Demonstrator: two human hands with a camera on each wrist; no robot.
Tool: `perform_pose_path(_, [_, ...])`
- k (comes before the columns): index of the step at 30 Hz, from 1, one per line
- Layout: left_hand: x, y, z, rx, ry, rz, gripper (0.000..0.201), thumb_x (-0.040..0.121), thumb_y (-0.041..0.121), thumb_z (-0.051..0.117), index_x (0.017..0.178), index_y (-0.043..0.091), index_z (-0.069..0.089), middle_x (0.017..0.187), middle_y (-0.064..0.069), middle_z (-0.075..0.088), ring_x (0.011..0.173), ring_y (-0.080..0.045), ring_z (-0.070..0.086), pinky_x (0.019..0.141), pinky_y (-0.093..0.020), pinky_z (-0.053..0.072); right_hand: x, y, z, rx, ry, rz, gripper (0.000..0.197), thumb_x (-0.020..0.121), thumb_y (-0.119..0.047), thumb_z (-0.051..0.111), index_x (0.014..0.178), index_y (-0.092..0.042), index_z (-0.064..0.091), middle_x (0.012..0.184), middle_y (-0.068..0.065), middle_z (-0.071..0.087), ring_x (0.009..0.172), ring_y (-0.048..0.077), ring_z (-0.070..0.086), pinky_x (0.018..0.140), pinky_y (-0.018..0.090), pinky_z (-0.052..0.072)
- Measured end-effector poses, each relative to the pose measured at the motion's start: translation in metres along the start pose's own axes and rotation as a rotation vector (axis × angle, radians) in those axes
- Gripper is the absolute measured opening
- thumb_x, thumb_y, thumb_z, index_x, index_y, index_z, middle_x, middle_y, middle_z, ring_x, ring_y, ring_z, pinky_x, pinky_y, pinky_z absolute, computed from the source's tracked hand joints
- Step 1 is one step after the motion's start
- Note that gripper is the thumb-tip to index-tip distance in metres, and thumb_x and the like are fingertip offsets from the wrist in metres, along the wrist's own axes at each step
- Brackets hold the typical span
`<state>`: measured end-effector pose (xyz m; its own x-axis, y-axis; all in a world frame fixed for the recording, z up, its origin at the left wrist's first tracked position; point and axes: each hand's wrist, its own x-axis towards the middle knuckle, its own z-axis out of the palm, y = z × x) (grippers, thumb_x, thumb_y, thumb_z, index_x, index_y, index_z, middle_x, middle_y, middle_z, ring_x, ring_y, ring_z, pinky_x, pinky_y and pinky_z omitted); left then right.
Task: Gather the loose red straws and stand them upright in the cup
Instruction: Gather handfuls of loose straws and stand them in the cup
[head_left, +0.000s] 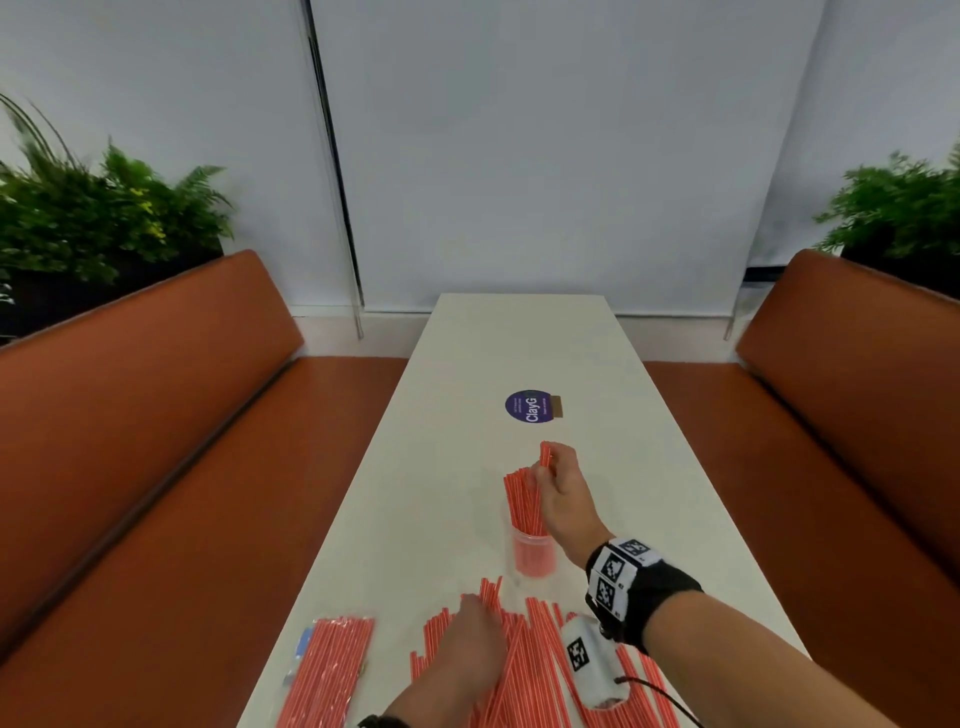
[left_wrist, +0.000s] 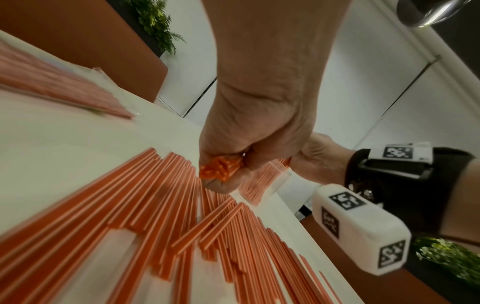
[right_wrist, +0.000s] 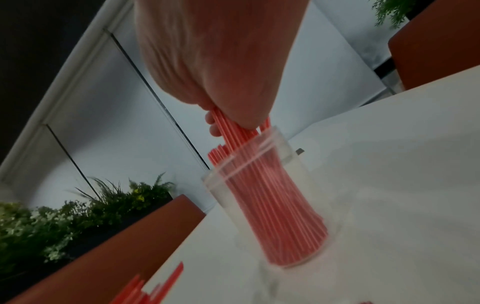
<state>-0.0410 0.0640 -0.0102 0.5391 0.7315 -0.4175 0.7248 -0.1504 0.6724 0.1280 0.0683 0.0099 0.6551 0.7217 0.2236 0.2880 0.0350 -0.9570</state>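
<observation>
A clear plastic cup stands mid-table, packed with upright red straws. Above it my right hand pinches a small bunch of straws whose lower ends reach into the cup. A wide pile of loose red straws lies on the near end of the table. My left hand is down on that pile, fingers curled round a bundle of straws whose open ends face the left wrist camera.
A sealed packet of red straws lies at the near left edge of the white table. A round purple sticker sits farther along it. Orange benches flank both sides, with plants behind them.
</observation>
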Motion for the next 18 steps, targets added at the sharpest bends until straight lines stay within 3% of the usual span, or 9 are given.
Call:
perform_pose_path(2, [0.004,-0.003,0.002,-0.01,0.001,0.007,0.033,0.1,0.017,0.029,0.128,0.005,0.042,0.101,0.001,0.054,0.086,-0.01,0.05,0.071,-0.02,0.037,0.0,0.005,-0.001,-0.042,0.005,-0.014,0.037,0.096,0.004,0.034,0.131,-0.006,0.028,0.086,0.0,0.048,0.077,0.009,0.051,0.072,0.016,0.045])
perform_pose_path(4, [0.003,0.0,0.003,-0.02,-0.013,0.025,0.03,0.1,0.018,0.029,0.125,0.007,0.042,0.088,0.008,0.051,0.075,-0.003,0.049,0.058,-0.017,0.035,0.0,0.006,-0.004,-0.083,0.014,-0.062,0.046,0.094,0.006,0.036,0.137,-0.005,0.025,0.093,0.002,0.048,0.083,0.012,0.051,0.081,0.025,0.045])
perform_pose_path(8, [0.0,0.004,0.005,-0.079,-0.021,0.047,0.017,0.1,0.021,0.03,0.108,0.013,0.044,0.082,0.009,0.05,0.07,-0.002,0.048,0.054,-0.017,0.036,0.002,0.004,-0.008,-0.441,0.015,-0.2,0.042,0.093,0.002,0.042,0.134,-0.004,0.042,0.129,0.015,0.046,0.115,0.024,0.05,0.101,0.037,0.04])
perform_pose_path(10, [-0.002,0.006,0.007,-0.099,-0.028,0.058,0.018,0.1,0.021,0.03,0.107,0.013,0.045,0.084,0.007,0.051,0.07,-0.003,0.048,0.055,-0.017,0.037,-0.003,0.001,-0.008,-0.596,0.085,-0.33,0.036,0.093,-0.006,0.043,0.128,-0.003,0.051,0.134,0.016,0.046,0.123,0.025,0.046,0.104,0.039,0.034])
perform_pose_path(11, [-0.002,0.007,0.007,-0.11,-0.033,0.07,0.019,0.1,0.021,0.03,0.107,0.013,0.045,0.084,0.006,0.051,0.07,-0.003,0.048,0.055,-0.017,0.037,-0.008,-0.004,-0.008,-0.588,0.082,-0.388,0.035,0.094,-0.011,0.041,0.125,-0.003,0.054,0.132,0.015,0.05,0.122,0.022,0.048,0.104,0.036,0.034])
perform_pose_path(14, [-0.008,0.012,0.008,-0.144,-0.031,0.114,0.015,0.101,0.023,0.03,0.099,0.016,0.043,0.08,0.005,0.05,0.064,-0.004,0.045,0.052,-0.018,0.033,-0.033,-0.018,-0.008,-0.482,-0.111,-0.421,0.04,0.096,-0.023,0.032,0.118,-0.003,0.059,0.116,0.012,0.061,0.105,0.01,0.053,0.097,0.021,0.04])
perform_pose_path(18, [-0.012,0.017,0.008,-0.179,-0.027,0.19,0.02,0.101,0.024,0.03,0.109,0.013,0.044,0.083,0.006,0.05,0.067,-0.004,0.046,0.057,-0.018,0.038,-0.065,-0.019,-0.008,-0.549,-0.369,-0.319,0.037,0.1,-0.019,0.035,0.131,-0.006,0.051,0.129,0.01,0.058,0.12,0.018,0.052,0.1,0.017,0.035])
